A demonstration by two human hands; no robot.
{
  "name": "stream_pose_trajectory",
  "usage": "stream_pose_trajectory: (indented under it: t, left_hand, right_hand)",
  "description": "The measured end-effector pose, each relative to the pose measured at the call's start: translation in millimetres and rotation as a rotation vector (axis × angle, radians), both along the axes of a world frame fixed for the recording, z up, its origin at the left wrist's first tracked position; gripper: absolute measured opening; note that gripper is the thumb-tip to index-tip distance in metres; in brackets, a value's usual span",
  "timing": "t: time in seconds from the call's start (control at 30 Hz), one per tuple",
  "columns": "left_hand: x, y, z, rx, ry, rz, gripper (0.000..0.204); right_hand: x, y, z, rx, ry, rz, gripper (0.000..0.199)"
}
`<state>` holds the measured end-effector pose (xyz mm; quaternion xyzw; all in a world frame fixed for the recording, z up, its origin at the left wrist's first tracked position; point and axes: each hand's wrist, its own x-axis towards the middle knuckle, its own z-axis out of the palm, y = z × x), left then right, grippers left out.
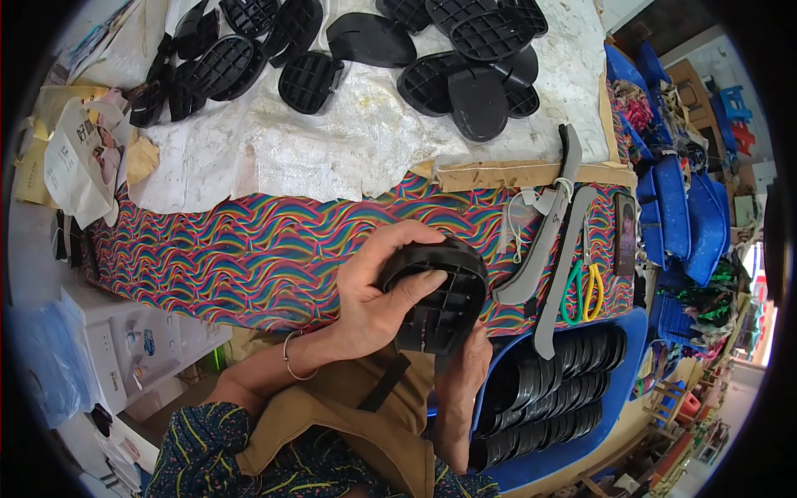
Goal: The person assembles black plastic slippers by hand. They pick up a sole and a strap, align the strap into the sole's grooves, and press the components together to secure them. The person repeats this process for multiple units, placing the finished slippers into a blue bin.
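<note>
A black shoe heel (465,286) with a ribbed grid on its hollow side is held up in front of my apron, over the near edge of the table. My left hand (369,295) grips its upper left rim, thumb pressed on the grid side and fingers round the outer wall. At the lower right end of the heel, my right hand (469,361) holds it from below; most of those fingers are hidden behind it. A bracelet circles my left wrist.
Loose black heels (477,104) lie on a white woven sack (332,158) at the back. Grey curved strips (540,257), scissors (584,290) and a phone (624,232) are on the patterned cloth to the right. A blue tub (635,332) holds rows of heels beside me.
</note>
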<state>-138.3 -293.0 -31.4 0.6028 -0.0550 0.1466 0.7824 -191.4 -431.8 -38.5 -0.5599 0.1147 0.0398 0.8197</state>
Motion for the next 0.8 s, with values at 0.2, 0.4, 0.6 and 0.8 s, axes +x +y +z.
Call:
stream_pose_trajectory:
  t: [0.2, 0.4, 0.6, 0.8]
  left_hand:
    - [-9.9, -1.5, 3.1, 0.203, -0.042, 0.121, 0.033]
    - [-9.0, 1.3, 3.6, 0.272, -0.043, 0.099, 0.040]
    - [-6.1, -11.9, 1.9, -0.074, 0.120, 0.030, 0.030]
    - [-10.8, -4.7, 0.1, 0.244, 0.025, 0.005, 0.033]
  right_hand:
    - [7.6, -4.8, -4.3, -0.450, -0.076, 0.101, 0.044]
    - [13.7, -10.0, -3.5, -0.396, -0.105, 0.076, 0.045]
    - [22.2, -20.0, -9.1, -0.695, -0.334, 0.031, 0.041]
    - [24.8, -24.1, -13.4, -1.078, -0.454, 0.111, 0.027]
